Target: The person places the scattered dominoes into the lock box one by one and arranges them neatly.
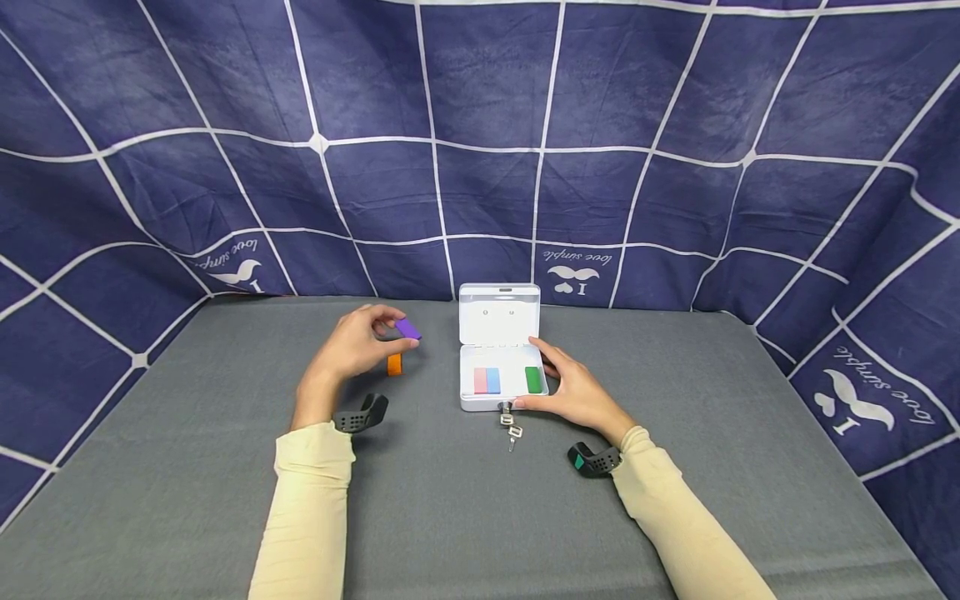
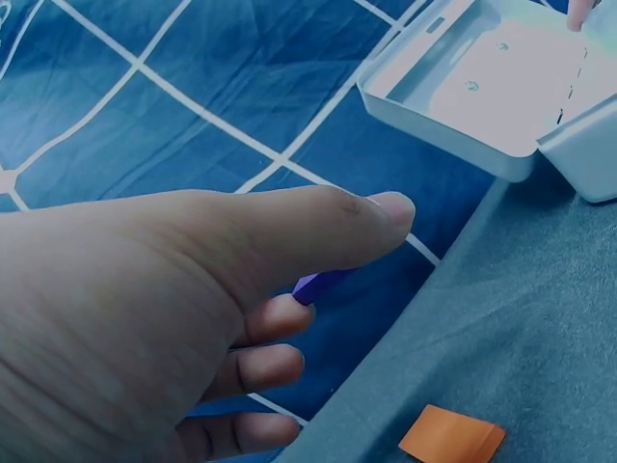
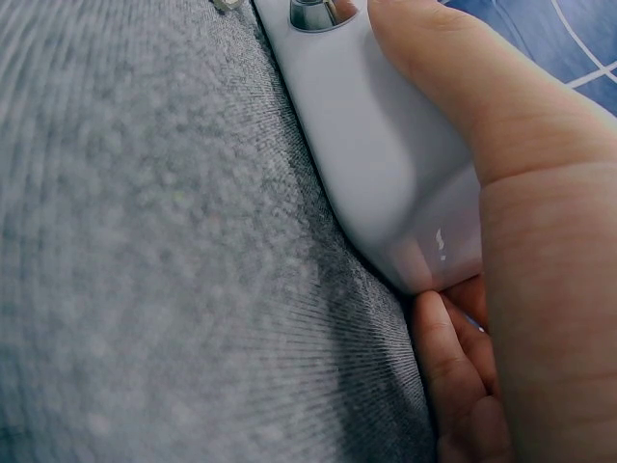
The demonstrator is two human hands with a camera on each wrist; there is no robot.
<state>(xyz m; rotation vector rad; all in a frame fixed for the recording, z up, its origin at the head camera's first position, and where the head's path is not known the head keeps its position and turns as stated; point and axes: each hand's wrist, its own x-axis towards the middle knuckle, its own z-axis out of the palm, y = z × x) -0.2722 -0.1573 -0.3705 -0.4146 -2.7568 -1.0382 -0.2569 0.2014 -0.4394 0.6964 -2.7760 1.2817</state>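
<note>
My left hand [image 1: 352, 342] pinches a purple block [image 1: 408, 328] between thumb and fingers, held left of the white cash box. In the left wrist view the thumb hides most of that purple block [image 2: 318, 285]. An orange block [image 1: 394, 364] lies on the table close by the left hand. The white cash box [image 1: 480, 404] stands with its lid [image 1: 498, 323] raised. Inside it, a pink block [image 1: 480, 381] and a blue block [image 1: 492, 381] sit side by side, with a green block [image 1: 533, 380] at the right. My right hand [image 1: 573, 392] grips the box's right side, thumb at the front corner.
Keys [image 1: 514, 432] hang from the lock at the box's front and reach onto the grey tabletop [image 1: 450, 500]. Behind the table hangs a dark blue cloth [image 1: 487, 192] with white lines. Each wrist wears a black band.
</note>
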